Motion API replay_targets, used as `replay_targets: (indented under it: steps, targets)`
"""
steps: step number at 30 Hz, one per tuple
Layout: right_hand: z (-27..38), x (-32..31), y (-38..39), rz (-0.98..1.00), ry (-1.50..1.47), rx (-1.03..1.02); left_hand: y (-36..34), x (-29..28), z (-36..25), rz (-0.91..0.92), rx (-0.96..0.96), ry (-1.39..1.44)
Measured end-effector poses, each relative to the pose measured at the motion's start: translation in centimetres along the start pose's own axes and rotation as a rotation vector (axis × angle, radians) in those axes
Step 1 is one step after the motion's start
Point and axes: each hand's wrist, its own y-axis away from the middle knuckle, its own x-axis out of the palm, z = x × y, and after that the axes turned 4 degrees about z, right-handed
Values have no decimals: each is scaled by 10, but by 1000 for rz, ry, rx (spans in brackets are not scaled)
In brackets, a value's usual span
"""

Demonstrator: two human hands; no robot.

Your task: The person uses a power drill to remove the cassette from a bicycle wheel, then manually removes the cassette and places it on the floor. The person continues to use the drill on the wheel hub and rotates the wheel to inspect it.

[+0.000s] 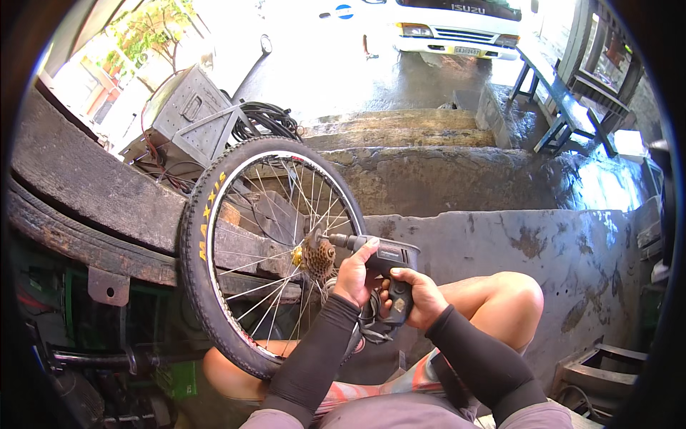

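Rough concrete floor [493, 247] runs right of the work, with a worn wooden step [400, 129] beyond it. Bright yard outside: front of a white truck [446, 32] near the top edge, blue bench [554, 89] at upper right. Grey metal box [187, 107] at upper left, coiled black cable [264, 123] just beside it. Weathered timber [93, 175] curves along the left side, bent by the lens.

Bike wheel [194, 279] is left of centre, upright with some tilt, lower part crossing in front of the person's left leg [229, 375]. Black knobbly tyre, yellow lettering, silver rim. Sprockets [319, 261] face right, rusty brown.

Power drill [393, 250] is just right of the hub, nose pointing left at the sprockets. Tip is right by them; can't tell if it's touching. Left hand [352, 277] is wrapped round the front of the drill body, thumb up on its side. Right hand [420, 297] has fingers curled round the handle. Grey cord [375, 330] bunched below the drill. Black sleeves [314, 357] on both forearms.
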Motion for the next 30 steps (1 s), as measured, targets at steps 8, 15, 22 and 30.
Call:
replay_targets:
  steps: [8,15,22,30]
  targets:
    - [7,1,10,-12,94,-21,7,16,3,-42,46,46]
    - [8,5,21,-43,111,-16,17,21,4,9,15,-2]
    - [8,3,29,-22,101,-20,14,24,11,-13,30,7]
    - [5,-33,3,70,-74,78,3,17,17,-148,51,-176]
